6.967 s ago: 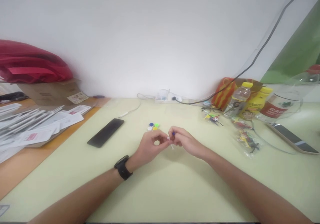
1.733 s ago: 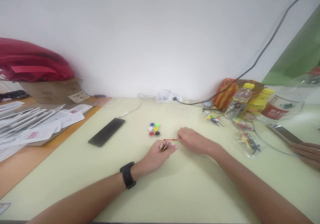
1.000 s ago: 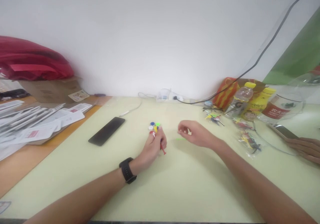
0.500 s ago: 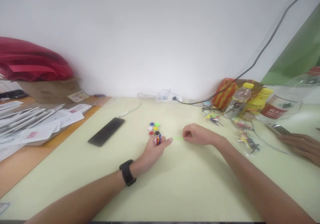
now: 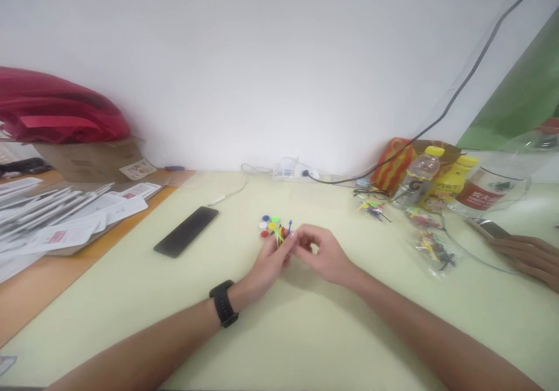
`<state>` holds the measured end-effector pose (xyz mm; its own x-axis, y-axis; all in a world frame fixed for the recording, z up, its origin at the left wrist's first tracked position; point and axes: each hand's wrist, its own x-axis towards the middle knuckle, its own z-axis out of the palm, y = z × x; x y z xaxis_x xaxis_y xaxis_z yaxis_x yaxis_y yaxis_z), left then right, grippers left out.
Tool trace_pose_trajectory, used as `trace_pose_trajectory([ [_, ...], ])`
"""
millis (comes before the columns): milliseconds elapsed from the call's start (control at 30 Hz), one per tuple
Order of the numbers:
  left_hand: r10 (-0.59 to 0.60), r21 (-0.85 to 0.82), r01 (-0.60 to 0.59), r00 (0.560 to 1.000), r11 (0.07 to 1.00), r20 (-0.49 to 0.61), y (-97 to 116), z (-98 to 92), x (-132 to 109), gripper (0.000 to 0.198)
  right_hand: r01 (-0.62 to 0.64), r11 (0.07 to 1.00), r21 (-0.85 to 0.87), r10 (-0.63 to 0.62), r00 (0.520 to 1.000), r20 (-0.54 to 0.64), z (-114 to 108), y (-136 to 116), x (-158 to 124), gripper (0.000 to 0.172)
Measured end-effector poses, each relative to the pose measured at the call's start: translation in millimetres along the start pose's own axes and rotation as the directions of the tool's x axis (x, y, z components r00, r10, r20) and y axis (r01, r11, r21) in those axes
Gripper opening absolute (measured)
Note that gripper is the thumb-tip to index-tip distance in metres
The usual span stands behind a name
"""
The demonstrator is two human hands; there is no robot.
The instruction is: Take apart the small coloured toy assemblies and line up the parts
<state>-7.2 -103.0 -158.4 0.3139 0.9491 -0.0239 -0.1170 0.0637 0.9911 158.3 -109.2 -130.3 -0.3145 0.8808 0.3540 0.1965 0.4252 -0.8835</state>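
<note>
Both forearms reach forward and converge at the middle; the left hand (image 5: 267,261) pinches its fingertips together; the right hand (image 5: 326,257) curls beside it, fingertips touching.

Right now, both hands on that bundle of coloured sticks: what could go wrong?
1. The left hand pinches several thin coloured sticks in one grip. With the right hand working at them, one may slip out onto the table.
2. Both hands sit right beside the small coloured caps, so a nudge could scatter them.
</note>
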Motion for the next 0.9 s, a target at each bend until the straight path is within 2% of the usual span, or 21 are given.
trace_pose_trajectory([
  [67,-0.038,0.054,0.039,0.999,0.998,-0.025,-1.5,-0.7,-1.5,0.056,0.020,1.000,-0.012,-0.020,1.000,0.020,7.0,-0.8,-3.1,0.012],
  [167,-0.033,0.139,0.038,0.999,0.990,-0.042,-1.9,-2.2,-3.3,0.060,0.014,1.000,0.013,-0.014,1.000,-0.023,9.3,-0.3,-4.3,0.006],
  [233,-0.011,0.194,0.020,0.999,0.981,-0.049,-1.6,-2.6,-4.3,0.061,-0.018,0.999,0.029,0.020,0.996,-0.084,8.5,1.2,-3.9,0.015],
  [300,0.009,0.217,0.001,0.999,0.976,-0.047,-1.7,-1.9,-5.5,0.060,-0.040,0.999,0.019,0.041,0.996,-0.085,7.9,2.7,-4.1,0.025],
  [433,0.006,0.052,-0.007,1.000,0.999,0.011,-2.2,1.6,-8.6,0.048,-0.044,0.997,0.062,0.036,0.992,0.119,8.7,0.0,-8.2,0.037],
  [500,-0.053,-0.052,0.056,0.997,0.997,0.059,-0.2,2.3,-10.2,0.042,-0.037,0.994,0.107,0.015,0.979,0.202,9.7,-3.9,-10.9,0.040],
  [567,-0.144,-0.102,0.154,0.985,0.983,0.094,3.8,1.6,-11.7,0.038,0.005,0.992,0.126,-0.034,0.974,0.224,11.4,-7.3,-13.0,0.039],
  [667,-0.232,-0.124,0.249,0.963,0.961,0.138,9.4,-1.2,-13.2,0.032,0.058,0.990,0.130,-0.080,0.982,0.172,15.7,-9.2,-14.4,0.036],
  [767,-0.222,-0.142,0.252,0.954,0.957,0.200,10.3,-2.8,-14.1,0.031,0.096,0.993,0.063,-0.101,0.991,0.091,20.7,-10.3,-15.8,0.036],
  [900,-0.177,-0.153,0.218,0.954,0.964,0.241,9.4,0.0,-15.3,0.037,0.188,0.978,-0.086,-0.190,0.982,-0.014,25.4,-14.3,-20.0,0.029],
])
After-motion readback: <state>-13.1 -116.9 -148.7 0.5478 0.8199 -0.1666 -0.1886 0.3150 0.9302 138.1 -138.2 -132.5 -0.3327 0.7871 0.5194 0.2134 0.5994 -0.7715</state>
